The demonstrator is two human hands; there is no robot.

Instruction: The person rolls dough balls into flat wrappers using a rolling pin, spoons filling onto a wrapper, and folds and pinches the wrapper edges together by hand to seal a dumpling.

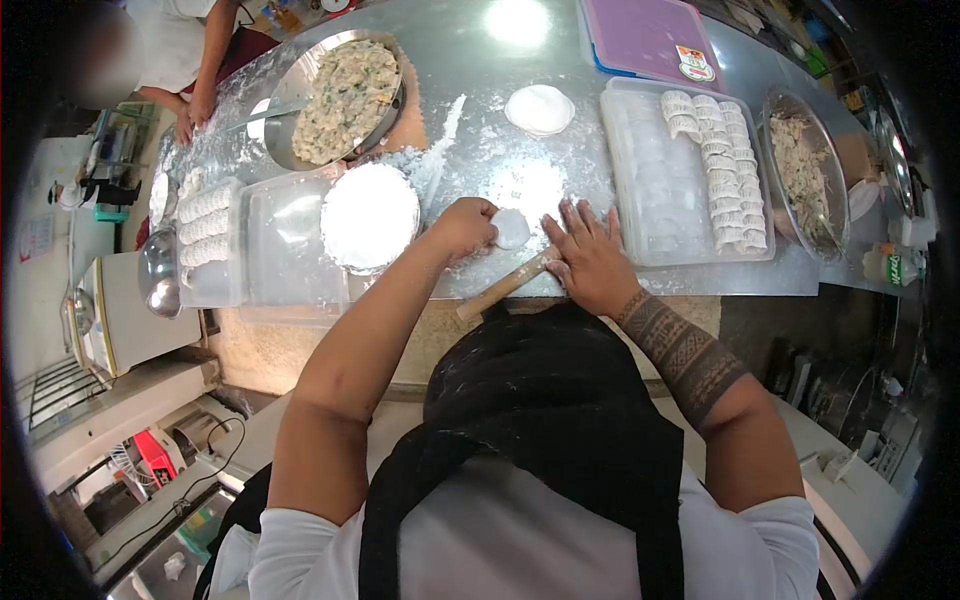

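Note:
On the floured metal table, my left hand [467, 229] pinches the left edge of a small round dough wrapper [512, 229]. My right hand [590, 252] lies to the right of the wrapper with its fingers spread, its palm side over the right end of a wooden rolling pin [505, 286]. The pin slants along the table's front edge. A bowl of white flour [370, 217] stands left of my left hand. Beyond the wrapper sits a stack of round wrappers [540, 109].
A tray of dumplings [619, 170] stands at the right, beside a bowl of filling [803, 165]. At the back left are a large pan of filling [345, 100] and another person's hands [194, 112]. A second dumpling container [207, 240] sits left; a purple lid [650, 38] lies behind.

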